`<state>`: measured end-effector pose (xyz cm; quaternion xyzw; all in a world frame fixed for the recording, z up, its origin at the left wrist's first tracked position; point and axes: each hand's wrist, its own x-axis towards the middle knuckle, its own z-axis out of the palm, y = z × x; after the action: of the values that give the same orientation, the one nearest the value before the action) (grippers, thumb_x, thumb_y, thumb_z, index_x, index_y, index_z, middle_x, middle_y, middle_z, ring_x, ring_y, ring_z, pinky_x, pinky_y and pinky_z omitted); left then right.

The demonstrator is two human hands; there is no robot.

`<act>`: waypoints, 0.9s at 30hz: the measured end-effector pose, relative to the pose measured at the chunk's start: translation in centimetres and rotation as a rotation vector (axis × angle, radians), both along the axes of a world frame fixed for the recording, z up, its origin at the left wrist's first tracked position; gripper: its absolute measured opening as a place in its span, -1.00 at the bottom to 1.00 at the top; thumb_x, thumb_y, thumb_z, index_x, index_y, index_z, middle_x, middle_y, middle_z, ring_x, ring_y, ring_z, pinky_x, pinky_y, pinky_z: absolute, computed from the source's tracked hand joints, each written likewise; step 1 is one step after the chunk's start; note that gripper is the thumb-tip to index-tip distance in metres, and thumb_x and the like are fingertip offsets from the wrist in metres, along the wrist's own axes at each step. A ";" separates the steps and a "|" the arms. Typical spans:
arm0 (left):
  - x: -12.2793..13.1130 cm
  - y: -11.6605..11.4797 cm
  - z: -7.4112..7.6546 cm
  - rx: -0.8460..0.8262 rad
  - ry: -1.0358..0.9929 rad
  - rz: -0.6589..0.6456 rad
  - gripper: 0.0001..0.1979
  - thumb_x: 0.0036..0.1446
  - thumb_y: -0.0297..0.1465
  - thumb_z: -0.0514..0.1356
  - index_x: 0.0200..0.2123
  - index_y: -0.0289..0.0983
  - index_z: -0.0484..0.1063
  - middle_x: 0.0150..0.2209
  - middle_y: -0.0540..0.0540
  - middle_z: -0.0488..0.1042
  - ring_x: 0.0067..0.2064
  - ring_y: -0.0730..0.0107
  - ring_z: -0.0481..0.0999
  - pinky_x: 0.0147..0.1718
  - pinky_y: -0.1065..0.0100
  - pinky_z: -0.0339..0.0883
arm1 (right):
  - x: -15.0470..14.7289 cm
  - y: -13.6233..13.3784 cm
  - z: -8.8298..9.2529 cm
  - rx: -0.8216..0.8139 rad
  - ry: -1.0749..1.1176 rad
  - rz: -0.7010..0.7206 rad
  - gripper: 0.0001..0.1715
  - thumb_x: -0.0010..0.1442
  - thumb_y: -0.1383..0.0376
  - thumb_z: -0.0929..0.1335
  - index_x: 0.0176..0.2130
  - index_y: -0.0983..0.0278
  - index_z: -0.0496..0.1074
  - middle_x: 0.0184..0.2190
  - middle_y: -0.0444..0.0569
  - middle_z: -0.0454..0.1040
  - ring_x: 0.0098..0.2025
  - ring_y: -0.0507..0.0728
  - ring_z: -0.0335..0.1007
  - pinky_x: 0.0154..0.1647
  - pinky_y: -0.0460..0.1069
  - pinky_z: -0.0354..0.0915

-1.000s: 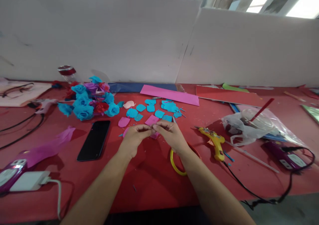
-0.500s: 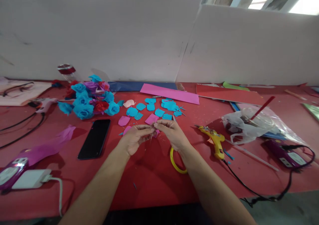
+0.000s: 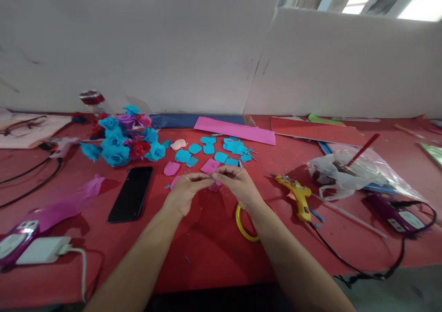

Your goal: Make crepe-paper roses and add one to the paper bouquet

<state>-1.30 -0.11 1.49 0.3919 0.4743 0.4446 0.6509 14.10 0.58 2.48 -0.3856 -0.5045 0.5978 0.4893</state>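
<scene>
My left hand [image 3: 186, 190] and my right hand [image 3: 239, 184] meet at the fingertips above the red table, both closed in a pinch. Whatever lies between them is too small and covered to make out. Just behind the fingertips is a pink paper piece [image 3: 210, 165], and a pink petal [image 3: 171, 168] lies to the left. Blue paper petals [image 3: 221, 157] are scattered beyond my hands. Under my right wrist lies a pair of scissors with a yellow handle [image 3: 244, 231]; the wrist hides their middle.
Blue, red and purple paper roses [image 3: 117, 141] stand back left, with a phone [image 3: 131, 194] in front. A yellow glue gun [image 3: 296, 194] with a cord lies right, near a plastic bag with a cup [image 3: 331, 176]. A pink paper strip [image 3: 235, 130] lies at the back.
The fingers of both hands have shifted slightly while staying together. A thin strand that hung below the fingertips no longer shows. The things on the table stay where they were.
</scene>
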 end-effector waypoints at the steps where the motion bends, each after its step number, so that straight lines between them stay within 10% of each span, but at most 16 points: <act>1: 0.0 0.0 -0.1 0.023 0.021 0.013 -0.79 -0.23 -0.32 0.42 -0.42 -0.22 0.61 -0.37 -0.08 0.61 -0.25 0.36 0.52 -0.09 0.33 0.28 | 0.0 0.0 -0.1 0.003 -0.008 -0.004 -0.87 -0.03 0.23 0.46 -0.47 0.26 0.52 -0.51 -0.17 0.45 -0.43 -0.01 0.31 -0.31 -0.06 0.25; 15: 0.2 -0.1 0.4 0.097 0.089 0.109 -0.79 -0.26 -0.32 0.42 -0.44 -0.21 0.61 -0.39 -0.07 0.61 -0.27 0.30 0.54 -0.10 0.27 0.32 | 0.4 0.1 -0.4 0.227 -0.156 -0.075 -0.90 0.08 0.24 0.41 -0.39 0.21 0.54 -0.42 -0.12 0.47 -0.32 0.06 0.36 -0.25 -0.03 0.27; 21: -1.7 1.0 1.1 0.044 -0.071 0.284 -0.82 -0.34 -0.40 0.44 -0.54 -0.26 0.57 -0.50 -0.04 0.57 -0.37 0.43 0.51 -0.22 0.38 0.33 | 1.9 1.2 -0.1 0.128 -0.102 -0.446 -0.82 0.09 0.18 0.35 -0.37 0.24 0.47 -0.45 -0.13 0.47 -0.39 0.04 0.34 -0.29 -0.05 0.26; 27: -5.4 2.3 2.0 0.012 -0.254 0.495 -0.88 -0.24 -0.53 0.37 -0.57 -0.27 0.50 -0.55 0.01 0.50 -0.47 0.53 0.45 -0.43 0.48 0.34 | 3.3 1.8 -0.9 0.208 -0.706 -0.327 -0.86 0.07 0.28 0.35 -0.39 0.21 0.54 -0.38 -0.10 0.57 -0.31 0.12 0.42 -0.20 0.01 0.25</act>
<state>-6.66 2.21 3.49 0.2093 0.4677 0.6384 0.5744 17.44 2.37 1.58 -0.5908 -0.6315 0.2886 0.4109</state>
